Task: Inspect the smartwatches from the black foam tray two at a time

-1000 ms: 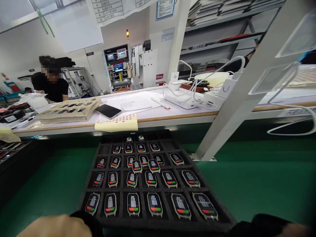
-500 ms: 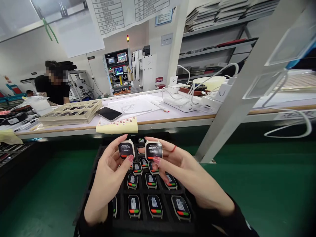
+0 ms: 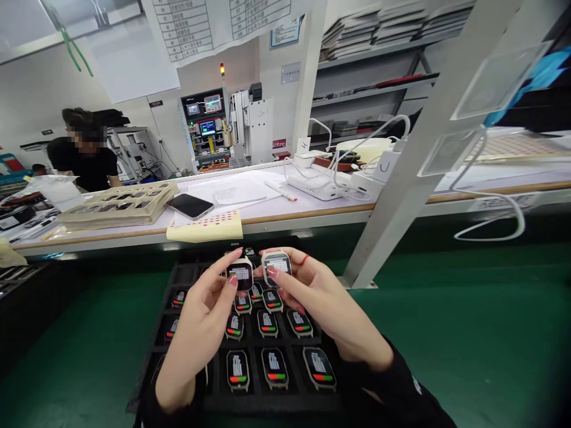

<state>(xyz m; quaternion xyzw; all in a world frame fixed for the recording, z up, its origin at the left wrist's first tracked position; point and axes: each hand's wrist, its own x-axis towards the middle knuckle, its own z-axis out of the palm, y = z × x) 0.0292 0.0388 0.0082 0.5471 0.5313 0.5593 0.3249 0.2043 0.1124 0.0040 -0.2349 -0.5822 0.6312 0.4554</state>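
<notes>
1. Left hand (image 3: 200, 333) holds a small watch body w/ pale case, the left watch (image 3: 241, 274); grip is closed round its edges, thumb and forefinger pinching it, screen facing up and lit w/ white text.
2. Right hand (image 3: 328, 309) holds a second one, the right watch (image 3: 276, 266); grip likewise closed on it, thumb on the near edge, fingers behind. A red band sits on one finger of this hand.
3. Both watches are lifted just above the far-middle rows of the black tray (image 3: 196, 401), side by side, near each other; whether they touch can't be told.
4. Tray lies on the green belt (image 3: 446, 333), straight in front of the person. Its compartments hold more tray watches (image 3: 273, 367), each lying flat in its own cell, screens showing white text w/ red-green bars. A couple sit loose on the dividers approx. under the hands.
5. Behind the tray runs a white counter (image 3: 312, 208). On it: a yellow sheet (image 3: 206, 227) w/ red dots hanging over the front edge, a dark phone (image 3: 190, 205), papers, a beige tray stack (image 3: 118, 203), white chargers w/ cables.
6. A co-worker (image 3: 84, 156) in a black top is at the far left, beyond the counter.
7. A slanted white post (image 3: 401, 172) stands to the right of the hands.
</notes>
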